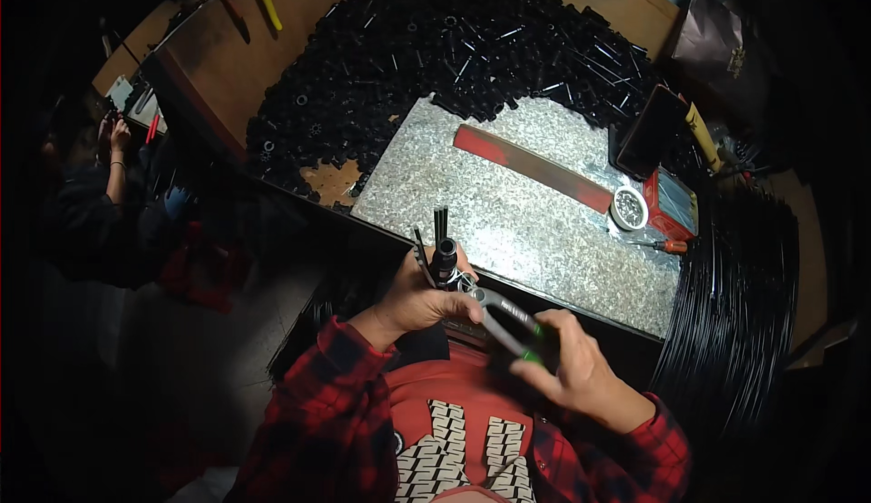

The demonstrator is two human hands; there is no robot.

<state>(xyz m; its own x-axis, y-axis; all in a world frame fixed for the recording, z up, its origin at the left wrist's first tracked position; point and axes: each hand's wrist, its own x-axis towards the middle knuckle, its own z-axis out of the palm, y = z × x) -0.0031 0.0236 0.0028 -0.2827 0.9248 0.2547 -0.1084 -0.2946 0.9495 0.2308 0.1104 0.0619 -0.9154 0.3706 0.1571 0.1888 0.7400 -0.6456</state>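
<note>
In front of my chest, my left hand (pixel 413 296) is closed around a bundle of black parts. An open-ended black tube (pixel 445 256) and several thin black rods stick up out of its fingers. My right hand (pixel 581 367) grips the green-tipped handles of a pair of pliers (pixel 502 314), spread apart. The jaws of the pliers meet the bundle beside my left thumb, where some thin bright wire shows. My left fingers partly hide the jaws and the lower end of the bundle.
A speckled board (pixel 408 185) carries a worn red bar (pixel 535 169), a white cup of small bits (pixel 628 208), a red box (pixel 671 205) and a screwdriver (pixel 671 246). Behind lies a heap of black parts (pixel 454 49). Long black rods (pixel 735 303) hang right. A co-worker's hands (pixel 116 136) show far left.
</note>
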